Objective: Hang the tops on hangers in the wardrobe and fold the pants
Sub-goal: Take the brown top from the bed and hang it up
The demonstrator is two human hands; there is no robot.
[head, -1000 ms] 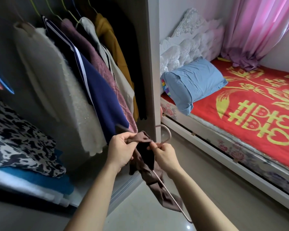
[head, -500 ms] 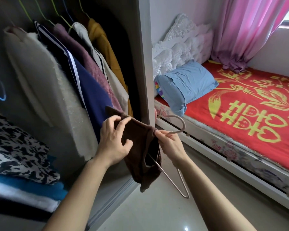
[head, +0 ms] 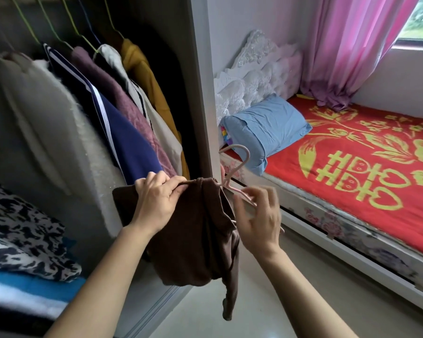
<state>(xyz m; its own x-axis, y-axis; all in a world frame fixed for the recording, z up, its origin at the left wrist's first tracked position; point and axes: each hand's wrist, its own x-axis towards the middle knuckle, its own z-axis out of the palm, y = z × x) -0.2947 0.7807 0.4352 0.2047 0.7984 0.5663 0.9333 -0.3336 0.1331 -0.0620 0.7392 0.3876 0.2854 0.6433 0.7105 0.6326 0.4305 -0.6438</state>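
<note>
A brown top (head: 195, 240) hangs in front of me at the open wardrobe's edge, partly threaded on a pale pink hanger (head: 239, 164) whose hook rises above the neck. My left hand (head: 159, 198) pinches the top's shoulder and neckline. My right hand (head: 259, 218) is blurred, fingers spread around the hanger's right arm; I cannot tell how firmly it grips. Inside the wardrobe several tops hang on the rail: a white fleece (head: 47, 123), a navy top (head: 122, 135), a mauve one (head: 132, 111), a cream one (head: 161, 128) and a mustard one (head: 144, 76).
The wardrobe's grey side panel (head: 200, 93) stands just behind the hanger. Folded black-and-white and blue textiles (head: 22, 245) are stacked at lower left. To the right is a bed with a red cover (head: 352, 167), a blue pillow (head: 266, 128) and a pink curtain (head: 347, 52).
The top has been drawn further over the hanger and now covers its left arm. Both hands rose slightly, and my right hand shifted from the hook's base to the hanger's right arm.
</note>
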